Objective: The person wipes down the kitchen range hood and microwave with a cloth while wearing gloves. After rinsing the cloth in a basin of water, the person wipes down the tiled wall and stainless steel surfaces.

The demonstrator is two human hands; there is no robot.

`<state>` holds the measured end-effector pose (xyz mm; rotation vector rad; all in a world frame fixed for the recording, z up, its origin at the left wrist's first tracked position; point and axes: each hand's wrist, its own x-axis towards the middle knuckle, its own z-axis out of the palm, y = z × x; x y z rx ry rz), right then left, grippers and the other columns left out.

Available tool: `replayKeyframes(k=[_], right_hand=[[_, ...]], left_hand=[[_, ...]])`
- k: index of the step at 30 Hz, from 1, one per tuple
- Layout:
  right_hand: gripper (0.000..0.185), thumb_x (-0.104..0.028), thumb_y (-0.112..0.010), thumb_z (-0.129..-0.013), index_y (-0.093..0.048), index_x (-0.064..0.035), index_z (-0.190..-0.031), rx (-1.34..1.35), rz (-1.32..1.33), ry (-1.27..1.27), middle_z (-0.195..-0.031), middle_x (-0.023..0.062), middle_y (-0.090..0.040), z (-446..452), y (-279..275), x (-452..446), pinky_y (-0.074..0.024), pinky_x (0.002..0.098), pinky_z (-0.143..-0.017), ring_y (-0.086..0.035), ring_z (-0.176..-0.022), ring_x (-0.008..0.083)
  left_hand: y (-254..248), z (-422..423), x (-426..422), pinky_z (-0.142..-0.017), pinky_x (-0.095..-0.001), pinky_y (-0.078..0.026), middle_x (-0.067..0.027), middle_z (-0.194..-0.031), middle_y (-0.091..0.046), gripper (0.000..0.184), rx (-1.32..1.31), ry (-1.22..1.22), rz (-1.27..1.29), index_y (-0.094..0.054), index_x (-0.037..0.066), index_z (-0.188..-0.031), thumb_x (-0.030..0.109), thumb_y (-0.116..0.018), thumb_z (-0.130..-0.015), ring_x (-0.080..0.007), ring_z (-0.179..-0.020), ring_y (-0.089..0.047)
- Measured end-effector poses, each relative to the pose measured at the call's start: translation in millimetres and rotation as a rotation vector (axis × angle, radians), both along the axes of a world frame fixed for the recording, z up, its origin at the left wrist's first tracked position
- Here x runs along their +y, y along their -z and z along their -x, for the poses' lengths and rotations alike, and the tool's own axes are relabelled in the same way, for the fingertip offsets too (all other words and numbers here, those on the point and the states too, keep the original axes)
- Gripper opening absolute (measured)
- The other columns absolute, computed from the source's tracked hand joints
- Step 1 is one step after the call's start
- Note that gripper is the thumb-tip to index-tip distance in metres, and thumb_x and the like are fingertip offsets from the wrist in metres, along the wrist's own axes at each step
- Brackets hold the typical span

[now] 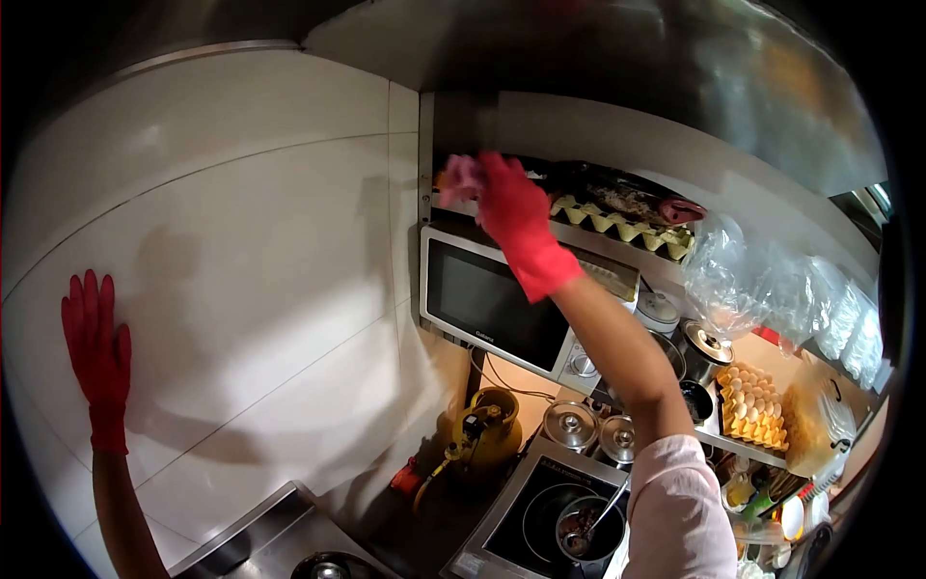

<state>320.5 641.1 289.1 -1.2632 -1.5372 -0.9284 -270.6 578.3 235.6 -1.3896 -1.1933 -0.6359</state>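
My left hand (95, 338), in a red rubber glove, lies flat against the white tiled wall (280, 241) with its fingers spread. Also gloved in red, my right hand (511, 198) reaches up to the shelf above the microwave (497, 299). Its fingers are closed on a crumpled pink cloth (463, 180), slightly blurred. Just right of that hand, an egg tray (617, 224) rests on the shelf with a dark, wrapped-looking item (617, 193) above it. What lies directly behind the cloth is hidden.
Below the microwave stand a yellow gas cylinder (497, 415), lidded pots (571, 425) and an induction cooker (540, 511) bearing a small pan (582, 531) with a ladle. Plastic bags (719, 275) hang at right, above a tray of eggs (750, 400). A metal hood (617, 87) overhangs the top.
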Motion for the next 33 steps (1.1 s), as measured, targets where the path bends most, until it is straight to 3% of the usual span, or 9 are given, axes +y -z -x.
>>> replayKeyframes(k=[7, 12, 18, 21, 23, 27, 29, 31, 33], right_hand=[[0.036, -0.029, -0.059, -0.091, -0.060, -0.0090, -0.120, -0.202, 0.354, 0.236, -0.101, 0.0160, -0.071, -12.8, 16.1, 114.9, -0.0566, 0.0484, -0.078, -0.071, -0.092, 0.0386], [0.041, -0.027, -0.073, -0.086, -0.058, 0.0003, -0.112, 0.486, 0.720, -0.284, -0.099, 0.0124, -0.074, -48.0, 17.7, 88.3, -0.0566, 0.0338, -0.078, -0.072, -0.085, 0.0232], [0.015, -0.014, -0.067, -0.094, -0.061, -0.0011, -0.098, 0.776, 0.801, -0.760, -0.096, 0.0150, -0.074, -106.4, 26.9, 108.9, -0.0558, 0.0334, -0.075, -0.072, -0.084, 0.0236], [0.016, -0.019, -0.063, -0.094, -0.065, -0.0058, -0.086, 0.235, 0.522, -0.229, -0.088, 0.0116, -0.072, -55.0, 35.8, 142.3, -0.0562, 0.0389, -0.071, -0.071, -0.081, 0.0270], [0.019, -0.024, -0.055, -0.095, -0.070, -0.0132, -0.092, -0.606, 0.141, 0.487, -0.083, 0.0099, -0.071, -33.9, 40.4, 179.4, -0.0555, 0.0417, -0.067, -0.071, -0.078, 0.0271], [0.018, -0.022, -0.056, -0.094, -0.071, -0.0125, -0.099, -0.151, 0.366, 0.162, -0.092, 0.0146, -0.072, -56.8, 42.5, 287.6, -0.0576, 0.0427, -0.072, -0.072, -0.085, 0.0301], [0.018, -0.020, -0.065, -0.089, -0.070, -0.0055, -0.097, -0.336, 0.231, 0.425, -0.102, 0.0193, -0.073, -29.8, 35.4, 190.7, -0.0587, 0.0446, -0.075, -0.072, -0.092, 0.0340], [0.018, -0.022, -0.061, -0.095, -0.066, -0.0051, -0.100, 0.723, 0.631, -0.716, -0.096, 0.0163, -0.071, -59.6, 30.0, 135.1, -0.0585, 0.0445, -0.075, -0.071, -0.091, 0.0316], [0.018, -0.024, -0.059, -0.095, -0.069, -0.0127, -0.105, 0.341, 0.570, -0.611, -0.095, 0.0114, -0.074, -146.9, 45.3, 159.5, -0.0565, 0.0401, -0.078, -0.072, -0.090, 0.0296]], left_hand=[[0.3, 5.4, 1.4, -0.128, -0.0480, -0.019, -0.0073, -0.168, -0.032, 0.072, 0.012, 0.028, 0.010, -0.038, 0.014, -0.160, 0.001, -0.059, -0.092, -0.0296, -0.156, -0.026], [2.3, 10.5, 7.1, -0.128, -0.0486, -0.021, -0.0052, -0.166, -0.036, 0.072, 0.036, 0.063, -0.041, -0.041, 0.015, -0.159, 0.001, -0.059, -0.091, -0.0293, -0.155, -0.028], [2.5, 17.8, 7.8, -0.128, -0.0501, -0.020, -0.0103, -0.166, -0.036, 0.069, 0.028, 0.090, 0.019, -0.040, 0.012, -0.159, 0.001, -0.057, -0.093, -0.0311, -0.155, -0.029], [3.1, 15.8, 10.2, -0.127, -0.0503, -0.022, -0.0076, -0.165, -0.037, 0.068, 0.028, 0.083, -0.006, -0.044, 0.014, -0.157, 0.002, -0.059, -0.091, -0.0310, -0.154, -0.031], [4.1, 15.9, 10.6, -0.126, -0.0501, -0.023, -0.0065, -0.165, -0.038, 0.068, 0.019, 0.091, -0.007, -0.046, 0.015, -0.156, 0.003, -0.060, -0.090, -0.0307, -0.154, -0.032], [5.5, 18.0, 8.7, -0.126, -0.0491, -0.023, -0.0058, -0.165, -0.037, 0.069, -0.002, 0.093, -0.020, -0.047, 0.017, -0.155, 0.001, -0.061, -0.089, -0.0296, -0.154, -0.032], [4.4, 16.5, 8.6, -0.127, -0.0486, -0.023, -0.0053, -0.165, -0.037, 0.071, -0.004, 0.075, -0.019, -0.046, 0.017, -0.155, 0.000, -0.062, -0.088, -0.0289, -0.154, -0.032], [4.2, 13.5, 9.8, -0.127, -0.0481, -0.023, -0.0048, -0.165, -0.037, 0.072, -0.016, 0.033, 0.003, -0.046, 0.018, -0.156, -0.001, -0.063, -0.088, -0.0284, -0.154, -0.032], [8.2, 15.8, 14.6, -0.127, -0.0479, -0.023, -0.0048, -0.165, -0.037, 0.073, -0.002, 0.020, -0.022, -0.046, 0.018, -0.156, -0.001, -0.064, -0.088, -0.0284, -0.154, -0.031]])
